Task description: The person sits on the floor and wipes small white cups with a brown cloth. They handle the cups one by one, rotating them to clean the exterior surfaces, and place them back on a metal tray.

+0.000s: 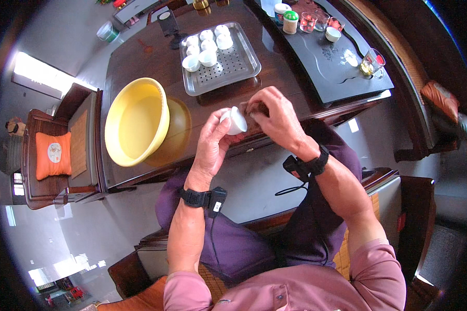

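Observation:
My left hand [211, 142] holds a small white teacup [237, 122] tilted on its side, above the near edge of the dark wooden table [140, 56]. Just right of the cup's mouth is my right hand [280, 116], its fingers curled inward. Something brownish shows at those fingertips, too unclear to name. Beyond my hands lies a perforated stainless-steel tray [233, 74] with several white cups [208, 45] grouped on its far left part. To the left stands a yellow plastic basin [136, 120]; it looks to hold clear water.
At the right, a black tea tray [323, 66] carries several glasses, a white cup [333, 34], a green-lidded toothpick jar [290, 22] and a glass mug [371, 62]. A dark phone stand [168, 24] is behind the metal tray. A wooden chair with an orange cushion [53, 155] stands left.

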`<state>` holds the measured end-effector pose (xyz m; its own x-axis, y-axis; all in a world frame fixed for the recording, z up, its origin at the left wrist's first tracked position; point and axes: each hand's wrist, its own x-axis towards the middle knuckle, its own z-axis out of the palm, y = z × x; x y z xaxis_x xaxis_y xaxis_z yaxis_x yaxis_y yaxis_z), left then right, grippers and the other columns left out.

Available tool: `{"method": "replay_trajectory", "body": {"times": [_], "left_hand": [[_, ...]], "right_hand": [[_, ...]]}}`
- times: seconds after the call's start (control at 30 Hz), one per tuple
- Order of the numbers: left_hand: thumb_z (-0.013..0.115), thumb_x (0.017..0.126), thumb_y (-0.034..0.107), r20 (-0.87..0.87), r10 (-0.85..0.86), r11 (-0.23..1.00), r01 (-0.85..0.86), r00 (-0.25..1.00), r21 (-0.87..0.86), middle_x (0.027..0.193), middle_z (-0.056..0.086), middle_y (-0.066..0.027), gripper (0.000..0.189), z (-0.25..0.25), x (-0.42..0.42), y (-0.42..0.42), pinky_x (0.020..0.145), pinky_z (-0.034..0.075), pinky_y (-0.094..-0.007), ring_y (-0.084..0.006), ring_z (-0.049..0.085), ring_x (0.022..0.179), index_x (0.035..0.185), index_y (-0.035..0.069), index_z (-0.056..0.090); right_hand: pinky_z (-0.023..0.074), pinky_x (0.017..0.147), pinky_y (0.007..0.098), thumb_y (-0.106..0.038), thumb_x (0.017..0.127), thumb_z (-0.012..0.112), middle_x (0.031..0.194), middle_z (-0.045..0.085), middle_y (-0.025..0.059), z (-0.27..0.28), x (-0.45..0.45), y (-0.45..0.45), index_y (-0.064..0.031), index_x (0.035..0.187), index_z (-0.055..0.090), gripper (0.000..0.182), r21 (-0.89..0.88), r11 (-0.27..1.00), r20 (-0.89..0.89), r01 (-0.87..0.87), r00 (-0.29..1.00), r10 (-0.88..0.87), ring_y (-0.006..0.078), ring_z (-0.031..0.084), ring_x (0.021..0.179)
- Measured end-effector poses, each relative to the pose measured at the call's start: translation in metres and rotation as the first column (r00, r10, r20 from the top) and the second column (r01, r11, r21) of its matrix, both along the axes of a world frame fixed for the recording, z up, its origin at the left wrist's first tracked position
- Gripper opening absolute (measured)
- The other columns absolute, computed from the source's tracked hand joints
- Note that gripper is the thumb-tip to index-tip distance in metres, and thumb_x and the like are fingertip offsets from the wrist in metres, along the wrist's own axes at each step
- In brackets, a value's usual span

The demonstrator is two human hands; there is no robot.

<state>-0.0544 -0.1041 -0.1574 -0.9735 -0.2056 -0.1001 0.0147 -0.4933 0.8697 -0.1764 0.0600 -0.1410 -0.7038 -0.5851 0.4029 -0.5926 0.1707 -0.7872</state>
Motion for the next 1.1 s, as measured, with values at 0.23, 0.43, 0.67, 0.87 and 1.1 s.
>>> {"method": "replay_trajectory", "body": {"times": [0.23, 0.43, 0.67, 0.87, 1.1], "left_hand": [[0.071, 0.098, 0.014, -0.058, 0.104, 0.993, -0.107, 0.993, -0.057, 0.124, 0.065, -0.0077, 0.044, 0.005, -0.001, 0.001, 0.097, 0.056, -0.0348, -0.0170, 0.064, 0.111, 0.138, 0.006, 0.052], [0.075, 0.094, 0.010, -0.068, -0.005, 0.946, -0.017, 0.998, -0.324, 0.124, 0.066, -0.0061, 0.050, -0.005, 0.001, -0.003, 0.096, 0.056, -0.0326, -0.0167, 0.066, 0.110, 0.139, 0.006, 0.052], [0.075, 0.094, 0.006, -0.128, 0.021, 0.914, -0.071, 0.992, -0.398, 0.121, 0.066, -0.0051, 0.047, -0.003, 0.003, 0.002, 0.096, 0.054, -0.0307, -0.0132, 0.064, 0.109, 0.137, 0.004, 0.055], [0.075, 0.090, -0.001, -0.095, 0.197, 0.784, -0.215, 0.976, -0.583, 0.118, 0.067, -0.0057, 0.045, -0.010, -0.003, -0.009, 0.094, 0.056, -0.0311, -0.0140, 0.065, 0.108, 0.132, 0.003, 0.058], [0.086, 0.075, 0.004, -0.231, 0.135, 0.310, -0.263, 0.963, -0.914, 0.109, 0.066, -0.0090, 0.050, 0.003, 0.004, 0.010, 0.087, 0.058, -0.0336, -0.0215, 0.068, 0.100, 0.121, 0.004, 0.064]], "right_hand": [[0.0515, 0.084, 0.0336, -0.018, 0.093, 0.074, 0.101, 0.066, 0.0070, 0.001, 0.003, 0.005, 0.0010, 0.112, 0.062, 0.030, -0.339, 0.901, 0.555, -0.270, 0.716, 0.423, 0.0153, 0.060, 0.093], [0.0493, 0.087, 0.0425, -0.022, 0.083, 0.079, 0.102, 0.059, 0.0166, -0.003, 0.007, 0.005, 0.0024, 0.111, 0.063, 0.041, 0.052, 0.892, 0.146, -0.450, 0.887, 0.439, 0.0339, 0.059, 0.094], [0.0523, 0.069, 0.0286, -0.021, 0.096, 0.070, 0.088, 0.065, 0.0021, 0.006, 0.003, 0.010, 0.0017, 0.113, 0.068, 0.028, -0.265, 0.900, 0.734, -0.345, 0.533, 0.420, 0.0108, 0.060, 0.077], [0.0497, 0.094, 0.0321, -0.008, 0.093, 0.069, 0.116, 0.063, 0.0052, -0.008, 0.005, 0.001, -0.0037, 0.104, 0.069, 0.012, -0.451, 0.855, 0.366, -0.255, 0.821, 0.438, 0.0164, 0.060, 0.108], [0.0528, 0.085, 0.0383, -0.007, 0.084, 0.072, 0.093, 0.065, 0.0113, -0.012, 0.018, -0.014, -0.0028, 0.095, 0.070, 0.012, -0.149, 0.989, 0.142, 0.014, 0.990, 0.007, 0.0277, 0.064, 0.092]]}}
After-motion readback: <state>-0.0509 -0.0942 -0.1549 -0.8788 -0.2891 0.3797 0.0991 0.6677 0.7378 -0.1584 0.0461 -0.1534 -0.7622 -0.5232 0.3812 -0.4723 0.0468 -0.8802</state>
